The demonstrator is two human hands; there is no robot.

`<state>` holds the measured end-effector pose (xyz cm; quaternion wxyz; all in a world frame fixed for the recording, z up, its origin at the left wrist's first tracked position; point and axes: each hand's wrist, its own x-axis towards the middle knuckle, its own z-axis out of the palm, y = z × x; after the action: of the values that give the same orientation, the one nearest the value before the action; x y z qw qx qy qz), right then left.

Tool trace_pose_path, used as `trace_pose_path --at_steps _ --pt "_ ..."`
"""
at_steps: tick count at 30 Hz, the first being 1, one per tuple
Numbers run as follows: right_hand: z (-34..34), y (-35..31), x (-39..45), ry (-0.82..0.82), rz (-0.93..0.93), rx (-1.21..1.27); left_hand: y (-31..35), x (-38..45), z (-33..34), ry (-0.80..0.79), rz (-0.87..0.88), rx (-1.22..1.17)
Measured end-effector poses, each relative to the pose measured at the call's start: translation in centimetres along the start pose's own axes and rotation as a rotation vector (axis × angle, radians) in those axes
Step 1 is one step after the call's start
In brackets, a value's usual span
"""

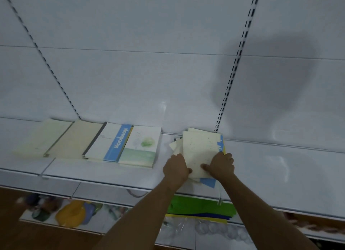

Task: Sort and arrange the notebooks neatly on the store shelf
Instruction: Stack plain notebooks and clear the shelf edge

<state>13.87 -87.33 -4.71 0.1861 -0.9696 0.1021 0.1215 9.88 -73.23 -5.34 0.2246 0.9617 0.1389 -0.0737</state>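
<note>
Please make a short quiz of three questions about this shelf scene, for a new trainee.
1. True or false: both hands grip the messy pile of notebooks.
2. Which notebook in the tidy row lies nearest to the pile?
A. the notebook with the blue band
B. the notebook with the green tree
C. the plain cream one at the far end
3. Fill in: the pile lies on the white ____.

Key
1. True: the left hand and the right hand hold its near edge.
2. B, the green tree notebook; the blue band notebook lies beyond it.
3. shelf.
</note>
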Motion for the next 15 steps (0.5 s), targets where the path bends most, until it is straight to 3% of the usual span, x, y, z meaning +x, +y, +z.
trace_pose_path --at_steps 10,15 --pt "-0.2 1.3 1.0 0.008 -0.032 0.040 1.4 0.5 -0.8 -0.043 -0.082 0.109" --pt "0.6 1.5 1.0 -0.003 -0.031 0.198 1.4 0.7 -1.0 -0.084 -0.099 0.095"
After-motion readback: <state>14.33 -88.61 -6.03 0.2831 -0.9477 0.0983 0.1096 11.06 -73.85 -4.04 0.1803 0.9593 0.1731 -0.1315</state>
